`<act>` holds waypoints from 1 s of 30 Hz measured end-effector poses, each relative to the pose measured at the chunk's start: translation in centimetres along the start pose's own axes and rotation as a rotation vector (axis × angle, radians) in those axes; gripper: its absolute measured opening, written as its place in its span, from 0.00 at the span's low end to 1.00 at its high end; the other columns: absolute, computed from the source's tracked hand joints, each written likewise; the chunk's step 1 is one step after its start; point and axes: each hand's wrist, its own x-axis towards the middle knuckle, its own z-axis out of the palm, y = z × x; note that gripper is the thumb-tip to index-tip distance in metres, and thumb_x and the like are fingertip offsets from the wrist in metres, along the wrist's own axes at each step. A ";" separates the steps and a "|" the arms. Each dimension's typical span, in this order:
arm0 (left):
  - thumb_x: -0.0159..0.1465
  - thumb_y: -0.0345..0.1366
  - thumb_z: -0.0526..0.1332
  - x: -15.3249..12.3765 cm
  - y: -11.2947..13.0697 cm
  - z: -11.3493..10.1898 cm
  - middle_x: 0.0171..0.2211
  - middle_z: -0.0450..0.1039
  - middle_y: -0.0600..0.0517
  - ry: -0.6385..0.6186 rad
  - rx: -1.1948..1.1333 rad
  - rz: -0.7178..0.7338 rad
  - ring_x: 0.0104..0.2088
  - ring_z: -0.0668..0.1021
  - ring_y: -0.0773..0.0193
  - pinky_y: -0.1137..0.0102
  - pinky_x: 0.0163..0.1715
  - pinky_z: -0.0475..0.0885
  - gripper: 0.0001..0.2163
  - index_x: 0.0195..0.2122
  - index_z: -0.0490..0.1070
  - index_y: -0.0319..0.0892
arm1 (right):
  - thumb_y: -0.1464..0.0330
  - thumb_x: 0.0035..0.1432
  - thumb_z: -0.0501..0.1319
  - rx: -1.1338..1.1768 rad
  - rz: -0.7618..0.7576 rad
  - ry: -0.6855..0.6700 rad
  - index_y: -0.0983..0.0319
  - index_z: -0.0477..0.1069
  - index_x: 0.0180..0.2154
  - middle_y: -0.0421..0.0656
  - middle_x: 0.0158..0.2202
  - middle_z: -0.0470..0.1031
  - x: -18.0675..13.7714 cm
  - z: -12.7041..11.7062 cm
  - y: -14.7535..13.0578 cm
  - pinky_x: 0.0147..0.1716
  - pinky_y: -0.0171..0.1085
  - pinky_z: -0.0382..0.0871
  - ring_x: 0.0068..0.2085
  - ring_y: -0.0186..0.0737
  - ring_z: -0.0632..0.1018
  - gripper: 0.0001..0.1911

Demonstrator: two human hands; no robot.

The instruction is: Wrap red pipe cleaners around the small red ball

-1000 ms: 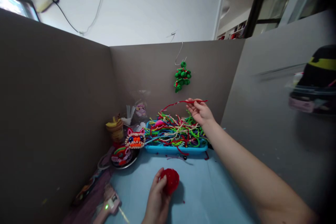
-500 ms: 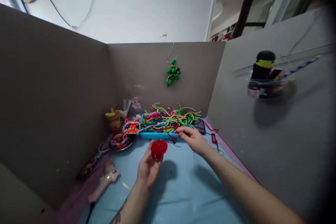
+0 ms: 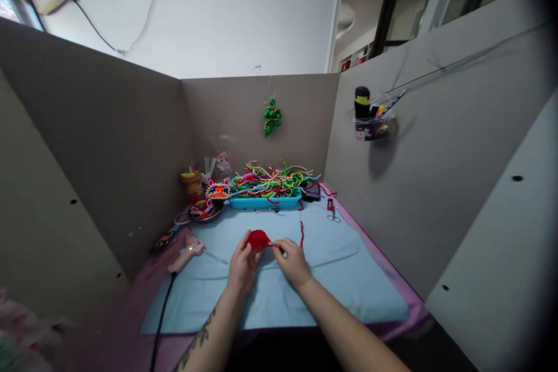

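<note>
My left hand [image 3: 243, 264] holds a round red fuzzy piece [image 3: 258, 239] between thumb and fingers, above the middle of the blue cloth. My right hand [image 3: 291, 260] is pinched at the piece's right edge on a thin red pipe cleaner [image 3: 274, 244], most of it hidden by the fingers. Beyond the right hand a red strand [image 3: 301, 234] shows over the cloth; whether it is joined to the pinched one I cannot tell. A blue tray [image 3: 265, 203] heaped with colourful pipe cleaners [image 3: 272, 177] stands behind both hands.
A pink glue gun [image 3: 187, 254] with a lit light and black cord lies left. Behind it are a metal dish [image 3: 206, 216] and an orange-faced figure [image 3: 218, 190]. Scissors [image 3: 333, 217] lie right. A green ornament [image 3: 272, 118] and a holder [image 3: 370, 129] hang on grey partitions.
My right hand has come back from the tray toward me, down to the red piece in my left hand. The head view has shifted, showing more of the table's near edge.
</note>
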 end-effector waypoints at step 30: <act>0.50 0.34 0.68 0.9 -1.5 -1.1 0.51 0.73 0.43 0.023 0.478 0.242 0.43 0.78 0.57 0.64 0.43 0.72 0.25 0.50 0.69 0.43 | 0.75 0.57 0.56 -0.479 -0.039 -0.177 0.59 0.74 0.30 0.42 0.29 0.78 -0.9 0.8 0.4 0.34 0.35 0.61 0.34 0.40 0.75 0.10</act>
